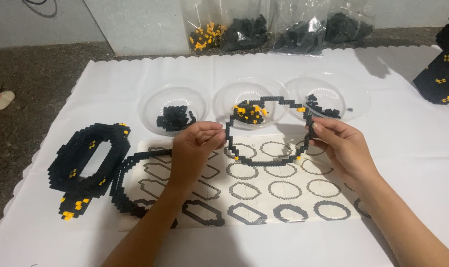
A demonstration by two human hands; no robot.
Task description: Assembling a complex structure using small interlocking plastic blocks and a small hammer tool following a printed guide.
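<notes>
Forearms angled inward, left hand (197, 143) and right hand (339, 143) each in pinching grip on upright black brick ring (269, 129)

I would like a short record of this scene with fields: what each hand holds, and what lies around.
left hand: pinches left side of the brick ring
right hand: pinches right side of the same ring
ring: thin, black with a few yellow bricks, held up over the pattern sheet
bowls: three clear ones, small bricks inside
left of sheet: stacked black ring piece
far edge: bags of bricks
</notes>
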